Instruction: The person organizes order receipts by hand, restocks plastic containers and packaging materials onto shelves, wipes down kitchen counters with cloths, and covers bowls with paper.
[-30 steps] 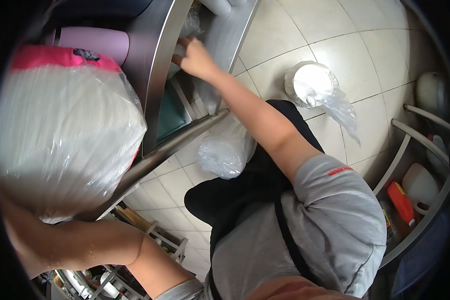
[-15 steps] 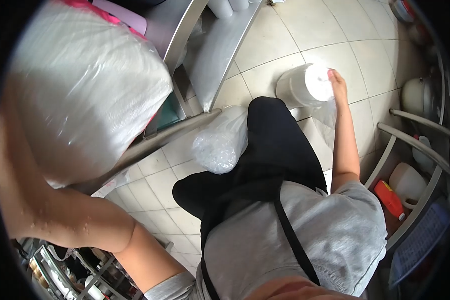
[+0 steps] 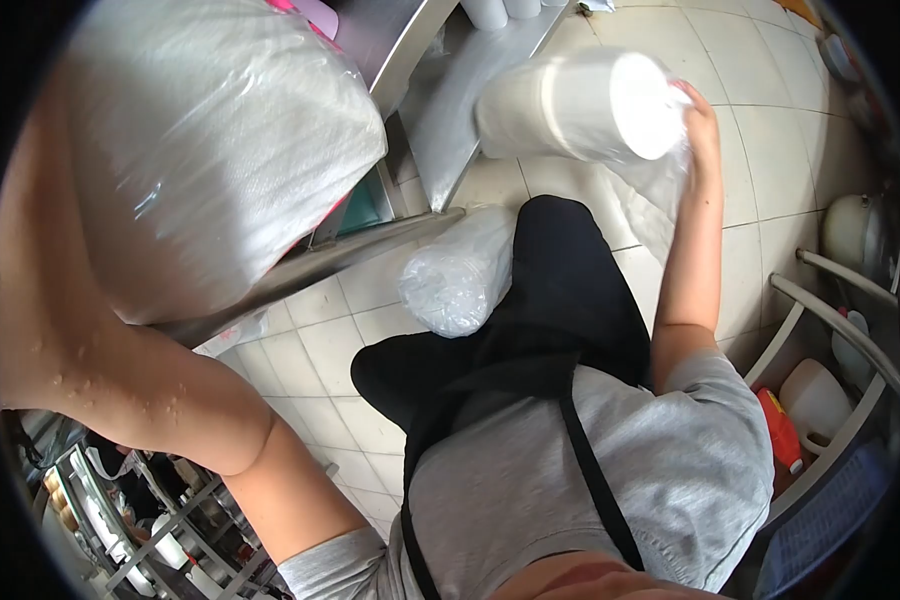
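Observation:
My right hand [image 3: 700, 115] is closed on the gathered end of a clear plastic sleeve [image 3: 650, 205]. In the sleeve is a long stack of white round containers [image 3: 540, 105], tilted over the floor beside the metal shelf; their exact kind is unclear. My left forearm [image 3: 35, 260] reaches up along the left edge, against a large plastic-wrapped white package [image 3: 220, 140] with pink edging. The left hand itself is not visible. Another clear-wrapped bundle [image 3: 450, 290] stands on the floor by my knee.
A steel shelf [image 3: 470, 90] holds white cylinders [image 3: 485, 12] at its far end. On the right, a rack [image 3: 840, 310] holds a red bottle [image 3: 778, 430] and a whitish jug [image 3: 815, 400]. Lower left is another metal rack [image 3: 160, 530] with assorted items. The floor [image 3: 760, 170] is tiled.
My right hand has raised the sleeved stack and swung it up and toward the shelf, so more of its length shows. The view has shifted slightly; the wrapped bundle stays by my knee.

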